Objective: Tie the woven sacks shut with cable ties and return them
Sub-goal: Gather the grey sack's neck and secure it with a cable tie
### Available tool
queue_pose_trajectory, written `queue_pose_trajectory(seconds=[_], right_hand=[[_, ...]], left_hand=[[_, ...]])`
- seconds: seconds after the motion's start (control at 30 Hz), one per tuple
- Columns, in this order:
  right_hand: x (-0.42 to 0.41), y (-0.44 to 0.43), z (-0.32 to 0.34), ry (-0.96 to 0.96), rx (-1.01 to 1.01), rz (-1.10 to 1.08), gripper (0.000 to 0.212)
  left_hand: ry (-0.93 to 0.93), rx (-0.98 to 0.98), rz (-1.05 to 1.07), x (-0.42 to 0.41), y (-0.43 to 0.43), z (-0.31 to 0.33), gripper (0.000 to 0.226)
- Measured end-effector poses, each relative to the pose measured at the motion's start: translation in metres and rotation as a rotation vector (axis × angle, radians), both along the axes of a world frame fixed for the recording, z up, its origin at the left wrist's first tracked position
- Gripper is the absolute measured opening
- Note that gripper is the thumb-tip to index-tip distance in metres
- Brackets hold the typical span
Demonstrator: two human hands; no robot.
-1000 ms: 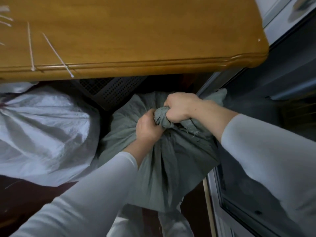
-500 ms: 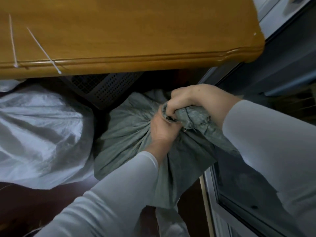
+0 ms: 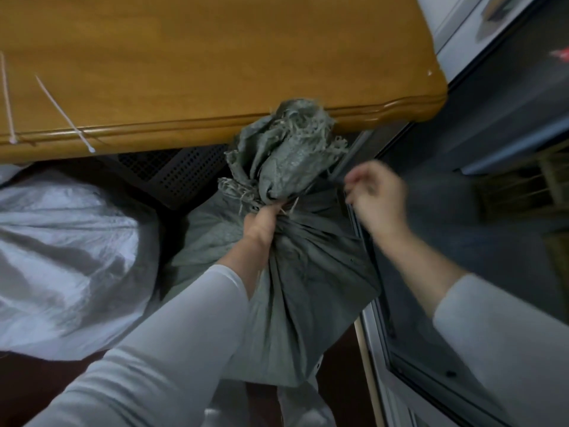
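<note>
A grey-green woven sack (image 3: 311,291) stands on the floor in front of me, its frayed mouth bunched and sticking up against the table edge. My left hand (image 3: 263,223) grips the gathered neck just below the loose top. My right hand (image 3: 375,198) hovers to the right of the neck, apart from the sack, blurred, fingers loosely curled and holding nothing. Two white cable ties (image 3: 61,112) lie on the wooden table (image 3: 215,57) at the left, their heads at the front edge.
A white woven sack (image 3: 64,257) lies on the floor at the left. A dark perforated basket (image 3: 172,171) sits under the table behind the sacks. A metal-framed glass door (image 3: 415,349) runs along the right side.
My right hand has let go of the sack's top and moved away to the right. The freed top now stands up, and the left hand alone holds the neck.
</note>
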State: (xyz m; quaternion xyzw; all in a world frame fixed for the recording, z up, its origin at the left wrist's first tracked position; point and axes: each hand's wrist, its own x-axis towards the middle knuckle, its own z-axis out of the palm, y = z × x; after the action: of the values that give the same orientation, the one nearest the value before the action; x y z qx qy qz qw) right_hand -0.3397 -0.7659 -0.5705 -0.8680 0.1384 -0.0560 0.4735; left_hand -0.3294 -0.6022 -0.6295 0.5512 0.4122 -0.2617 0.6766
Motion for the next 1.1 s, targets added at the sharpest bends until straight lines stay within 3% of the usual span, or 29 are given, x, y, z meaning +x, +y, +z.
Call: queue_pose_trajectory(seconds=[0.1, 0.17, 0.23, 0.27, 0.37, 0.43, 0.53, 0.63, 0.7, 0.77, 0.83, 0.9, 1.0, 1.1], right_hand=[[-0.021, 0.019, -0.016, -0.288, -0.433, 0.610, 0.036], [-0.010, 0.025, -0.017, -0.326, -0.668, 1.001, 0.060], [0.013, 0.020, -0.021, -0.334, -0.950, 1.253, 0.088], [0.025, 0.018, -0.021, -0.353, -1.047, 1.320, 0.089], [0.054, 0.017, -0.024, -0.471, -1.303, 1.389, 0.055], [0.064, 0.022, -0.030, -0.537, -1.471, 1.412, 0.052], [0.067, 0.040, -0.041, -0.616, -1.455, 1.474, 0.046], [0.063, 0.062, -0.027, -0.331, -1.441, 1.536, 0.016], [0.061, 0.073, -0.010, 0.238, -1.546, 1.507, 0.012], [0.059, 0.080, 0.003, 0.616, -1.601, 1.378, 0.009], [0.066, 0.095, 0.011, 0.718, -1.619, 1.343, 0.012], [0.066, 0.106, 0.016, 0.703, -1.584, 1.372, 0.016], [0.066, 0.130, 0.015, 0.602, -1.580, 1.483, 0.018], [0.070, 0.145, 0.017, 0.527, -1.546, 1.529, 0.008]], left_hand=[[0.010, -0.019, -0.057, 0.002, 0.003, -0.012, 0.103], [-0.024, -0.022, -0.160, 0.003, 0.005, -0.035, 0.109], [-0.068, 0.000, -0.278, 0.002, 0.003, -0.032, 0.104], [-0.107, 0.020, -0.310, 0.000, 0.002, -0.021, 0.097], [-0.202, -0.008, -0.349, -0.003, 0.000, -0.010, 0.067], [-0.333, 0.032, -0.461, -0.004, 0.000, -0.015, 0.049], [-0.453, 0.131, -0.587, -0.009, -0.005, -0.021, 0.053], [-0.381, 0.211, -0.630, -0.012, -0.008, -0.020, 0.042], [-0.373, 0.338, -0.617, -0.017, -0.011, -0.022, 0.058], [-0.421, 0.557, -0.591, -0.026, -0.020, -0.019, 0.079], [-0.448, 0.607, -0.533, -0.038, -0.024, -0.010, 0.096], [-0.416, 0.617, -0.436, -0.049, -0.037, -0.002, 0.102], [-0.284, 0.713, -0.188, -0.046, -0.030, 0.003, 0.069], [-0.149, 0.684, -0.220, -0.030, -0.011, -0.003, 0.038]])
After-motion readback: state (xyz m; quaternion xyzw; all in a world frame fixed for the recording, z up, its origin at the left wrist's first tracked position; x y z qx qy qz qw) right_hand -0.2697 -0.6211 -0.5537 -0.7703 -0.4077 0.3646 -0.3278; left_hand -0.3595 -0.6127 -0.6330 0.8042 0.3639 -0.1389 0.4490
